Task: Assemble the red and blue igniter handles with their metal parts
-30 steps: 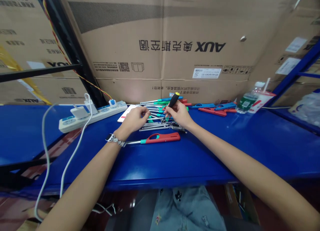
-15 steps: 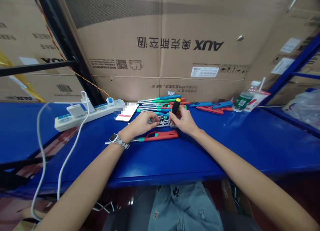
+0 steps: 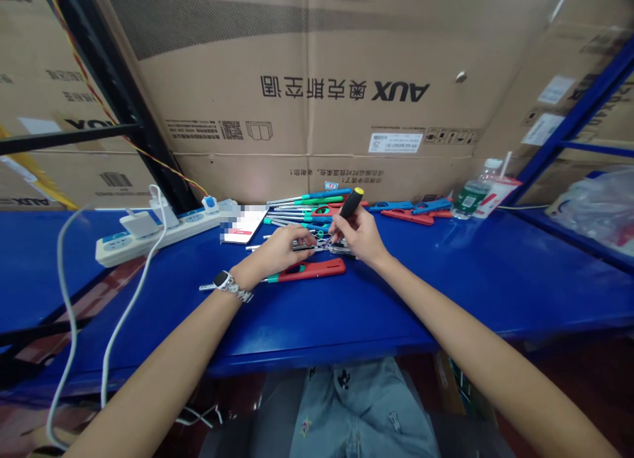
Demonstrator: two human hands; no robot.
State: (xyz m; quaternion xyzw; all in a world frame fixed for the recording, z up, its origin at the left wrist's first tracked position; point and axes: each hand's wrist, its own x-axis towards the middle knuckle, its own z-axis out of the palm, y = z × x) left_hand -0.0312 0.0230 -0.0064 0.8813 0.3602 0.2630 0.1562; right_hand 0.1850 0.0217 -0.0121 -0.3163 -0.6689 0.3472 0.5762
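My right hand (image 3: 360,235) is closed round a black screwdriver with a yellow end (image 3: 351,203), its handle tilted up and its tip down among small metal parts (image 3: 324,243). Beside those parts, my left hand (image 3: 287,247) has its fingers bent and pressed on a slim dark and silver piece (image 3: 301,245), partly hidden by the fingers. A red and green lighter (image 3: 314,269) lies nearer the table's front edge, its metal tube passing under my left wrist. Behind both hands is a pile of long-tubed lighters (image 3: 321,195) in blue, green and red.
A phone (image 3: 246,223) lies left of the pile, by a white power strip (image 3: 173,232) with plugs and cables. Blue and red casings (image 3: 413,214), a bottle (image 3: 468,199) and a cup (image 3: 498,193) stand or lie to the right. Large cardboard boxes (image 3: 321,49) rise behind.
The view has shifted slightly, moving the scene left in the picture. The screwdriver leans more to the right, and my left hand's fingers are a little lower over the parts.
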